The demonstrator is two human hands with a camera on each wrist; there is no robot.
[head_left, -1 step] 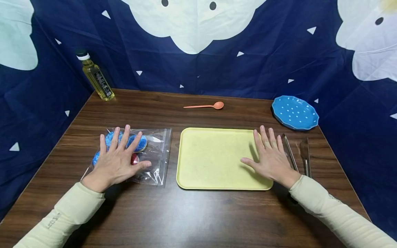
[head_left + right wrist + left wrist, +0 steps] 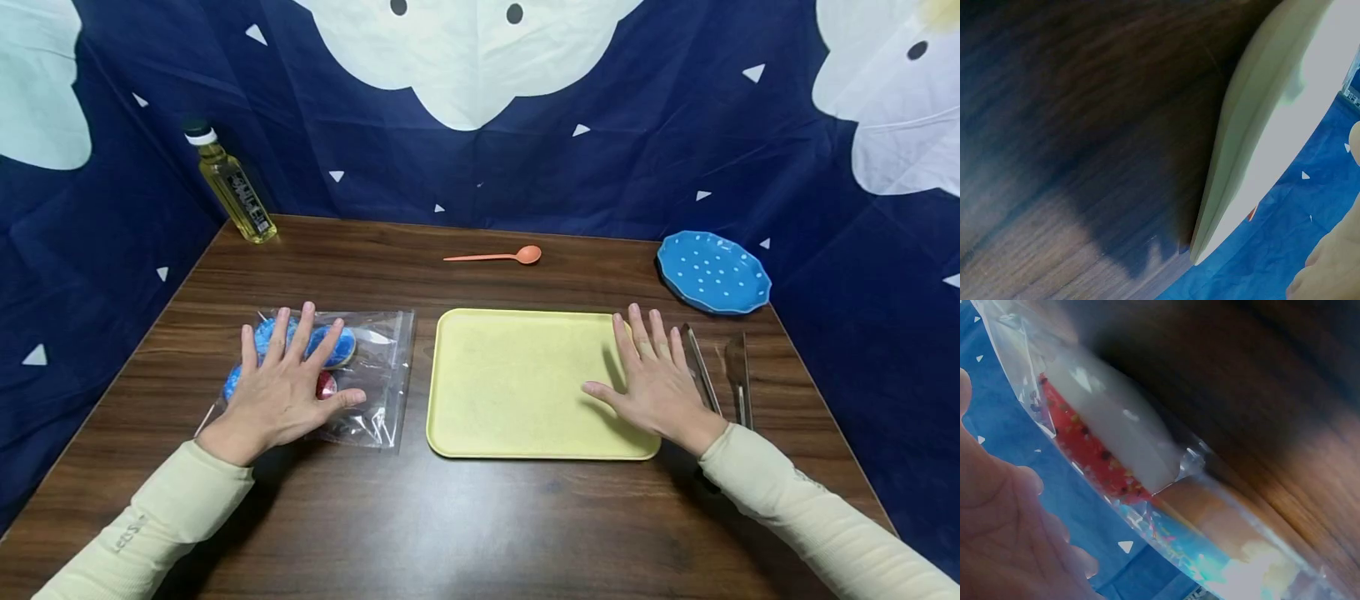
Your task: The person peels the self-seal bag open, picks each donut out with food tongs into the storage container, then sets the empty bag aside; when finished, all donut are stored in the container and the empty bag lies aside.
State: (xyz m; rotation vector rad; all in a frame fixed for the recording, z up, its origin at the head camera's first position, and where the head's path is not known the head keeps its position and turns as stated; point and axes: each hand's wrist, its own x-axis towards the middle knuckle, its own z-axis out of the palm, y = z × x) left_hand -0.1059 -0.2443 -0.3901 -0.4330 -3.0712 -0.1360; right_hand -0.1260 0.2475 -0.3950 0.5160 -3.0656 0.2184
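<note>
In the head view the left hand (image 2: 281,400), fingers straight and spread, is over a clear zip bag (image 2: 375,383) holding blue and red round items. The left wrist view shows a red item (image 2: 1094,450) with sprinkles inside the plastic, and the left palm (image 2: 1007,525) beside it. The right hand (image 2: 656,387) is spread flat over the right edge of a yellow tray (image 2: 517,383); its shadow falls on the tray. Neither hand grips anything. In the right wrist view the tray's rim (image 2: 1235,150) stands near part of the right hand (image 2: 1335,256).
A bottle of yellow liquid (image 2: 238,196) stands at the back left. An orange spoon (image 2: 528,255) lies at the back, and a blue dotted plate (image 2: 714,273) sits at the back right. Metal tongs (image 2: 702,371) and a knife-like utensil (image 2: 738,379) lie right of the tray.
</note>
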